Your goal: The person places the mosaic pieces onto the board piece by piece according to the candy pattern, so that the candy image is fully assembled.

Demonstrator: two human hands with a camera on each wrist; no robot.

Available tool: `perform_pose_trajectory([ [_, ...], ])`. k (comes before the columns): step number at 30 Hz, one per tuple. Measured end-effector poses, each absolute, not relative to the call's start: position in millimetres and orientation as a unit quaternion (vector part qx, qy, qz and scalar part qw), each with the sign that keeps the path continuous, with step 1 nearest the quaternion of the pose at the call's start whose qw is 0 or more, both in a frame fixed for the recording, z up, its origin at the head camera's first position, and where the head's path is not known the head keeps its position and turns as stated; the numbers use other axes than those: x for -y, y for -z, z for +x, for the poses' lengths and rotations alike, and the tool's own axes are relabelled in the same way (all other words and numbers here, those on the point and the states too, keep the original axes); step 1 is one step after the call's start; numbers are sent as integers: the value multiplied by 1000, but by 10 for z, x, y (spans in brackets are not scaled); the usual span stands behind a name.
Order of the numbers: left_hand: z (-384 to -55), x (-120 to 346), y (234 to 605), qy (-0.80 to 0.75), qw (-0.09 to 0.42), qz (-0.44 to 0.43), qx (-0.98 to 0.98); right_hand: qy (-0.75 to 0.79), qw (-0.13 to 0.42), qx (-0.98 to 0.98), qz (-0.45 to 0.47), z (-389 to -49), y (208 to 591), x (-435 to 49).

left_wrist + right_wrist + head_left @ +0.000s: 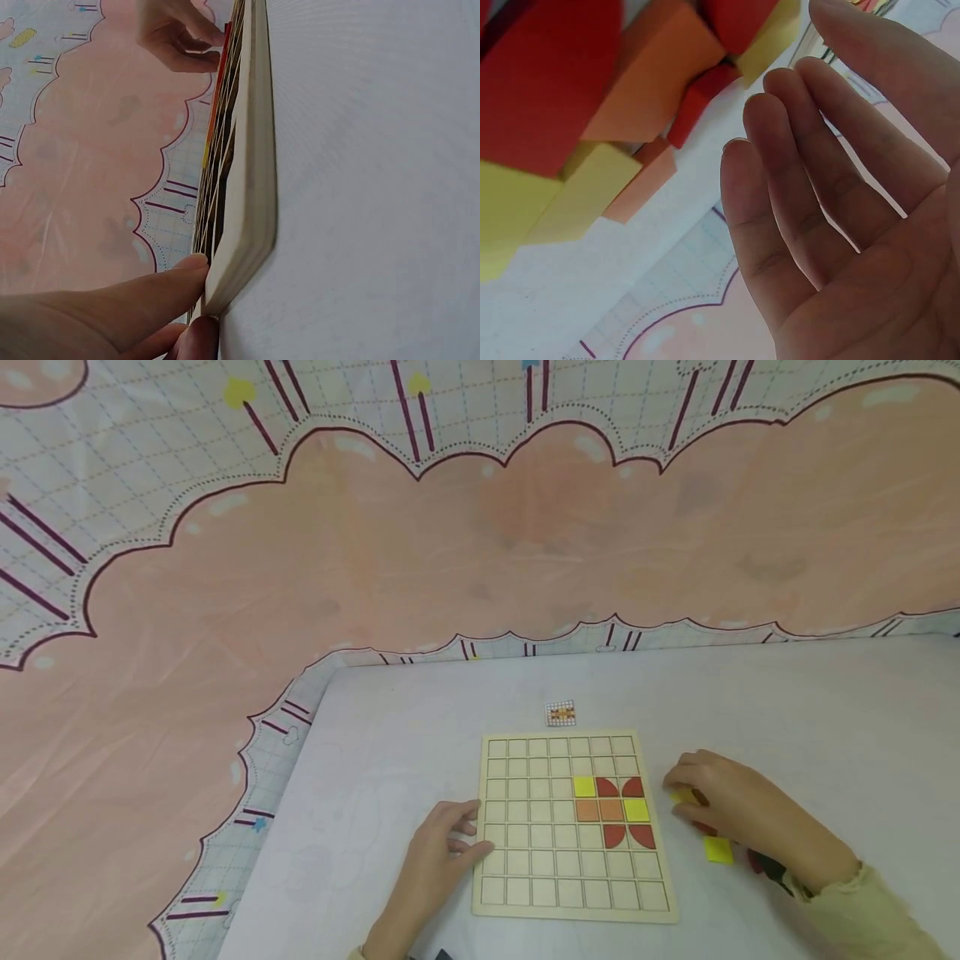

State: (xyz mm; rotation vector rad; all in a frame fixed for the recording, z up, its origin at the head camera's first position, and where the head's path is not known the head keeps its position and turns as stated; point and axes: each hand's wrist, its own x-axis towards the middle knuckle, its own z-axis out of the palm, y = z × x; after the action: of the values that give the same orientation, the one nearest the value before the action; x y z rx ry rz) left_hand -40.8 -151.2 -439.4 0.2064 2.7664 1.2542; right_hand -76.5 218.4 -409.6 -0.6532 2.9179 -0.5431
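A pale wooden grid board (540, 860) lies on the white table. On its right side are yellow squares (584, 787), orange squares (588, 811) and red quarter-round pieces (642, 837). My left hand (442, 839) holds the board's left edge, thumb on top and fingers against the side, as the left wrist view also shows. Right of the board, my right hand (723, 789) hovers over a pile of loose pieces. In the right wrist view its fingers are relaxed and hold nothing, beside red (547, 97), orange (652, 67) and yellow pieces (577, 195).
A small printed pattern card (561, 713) lies behind the board. One loose yellow square (718, 851) sits below the right hand, near the wrist. A pink patterned cloth (480, 543) is beyond the white table (375, 735). Part of the pile is hidden by the right hand.
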Motion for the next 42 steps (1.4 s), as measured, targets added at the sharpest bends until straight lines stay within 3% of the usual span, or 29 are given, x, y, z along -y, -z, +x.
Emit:
perform_pose_trajectory([
  [32,-412,1511,4373,-421,55,62,-903,192,58,-963,-182,-787,4076,-2218],
  [42,-410,1511,4378,-424,57,60,-902,206,18,-957,-203,-808,4072,-2218],
])
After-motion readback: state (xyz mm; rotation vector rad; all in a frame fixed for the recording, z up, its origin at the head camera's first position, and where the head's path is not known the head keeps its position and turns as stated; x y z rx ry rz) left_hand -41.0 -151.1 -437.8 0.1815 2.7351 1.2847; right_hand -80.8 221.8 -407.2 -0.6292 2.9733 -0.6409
